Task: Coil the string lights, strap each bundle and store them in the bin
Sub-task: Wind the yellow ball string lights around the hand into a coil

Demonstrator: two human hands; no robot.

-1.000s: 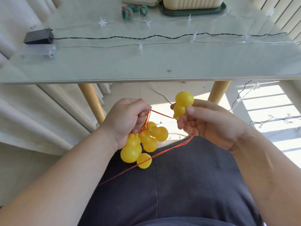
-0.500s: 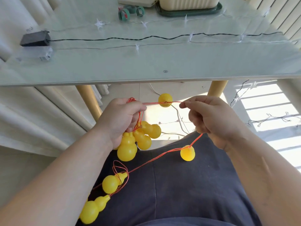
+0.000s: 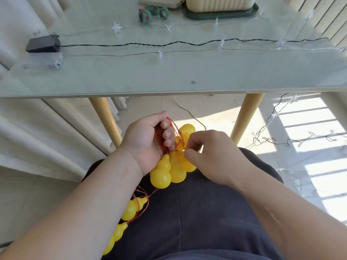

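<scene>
1. My left hand (image 3: 148,145) is closed round a hank of thin red wire loops (image 3: 161,131). The fingers are curled over the strands, just above my lap.
2. My right hand (image 3: 212,158) sits just beside it, fingers curled in against the bundle. My own knuckles hide the fingertips, so I cannot tell whether it pinches a strand or only steadies a lamp.
3. The yellow gourd-shaped plastic lamps (image 3: 169,171) hang in a cluster under and between both hands, resting on my dark trousers.
4. A loose tail of lamps (image 3: 132,210) on the same red wire runs down my left thigh, with a small kinked loop by the top one. By my reckoning this coil is unfinished.
5. To do this well, I should match each new loop to those in my left fist and lay it into the palm so its lamp drops with the others. I should draw the tail up gently so the kink opens rather than knots.
6. Farther out on the glass-topped table (image 3: 131,76), the green strap rolls (image 3: 145,15) and the cream ribbed plastic bin (image 3: 219,2) stand at the far edge, well apart from my hands.
7. A black-wired light string (image 3: 131,45) with its black battery box (image 3: 43,46) and a clear-wired star string (image 3: 161,54) lie stretched out uncoiled on the table.
</scene>
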